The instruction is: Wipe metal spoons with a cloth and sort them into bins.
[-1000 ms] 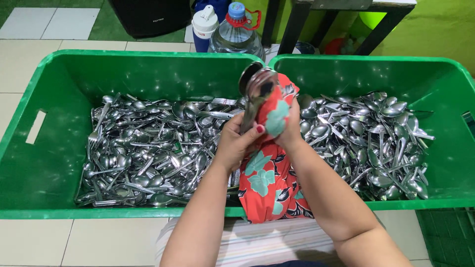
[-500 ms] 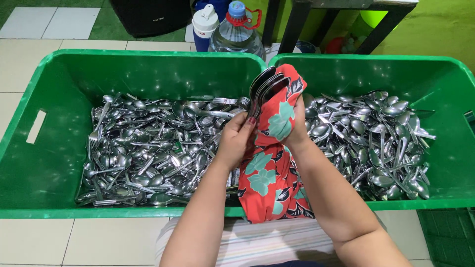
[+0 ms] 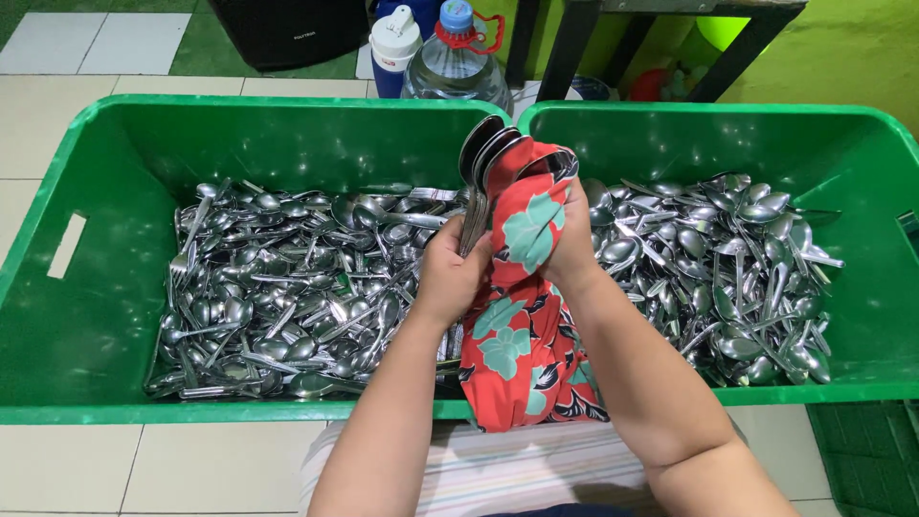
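Spoon handles (image 3: 471,225) hidden inside left hand (image 3: 450,273)

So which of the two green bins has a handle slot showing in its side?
The left bin: a pale, slot-shaped cutout shows in its left wall. The right bin, past the cloth, shows plain walls, though its right edge is cut off.

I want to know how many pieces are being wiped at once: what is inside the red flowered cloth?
Several spoon bowls stick out above the red flowered cloth, stacked together. The left hand grips their handles; the right hand presses the cloth around them. Any covered pieces cannot be counted.
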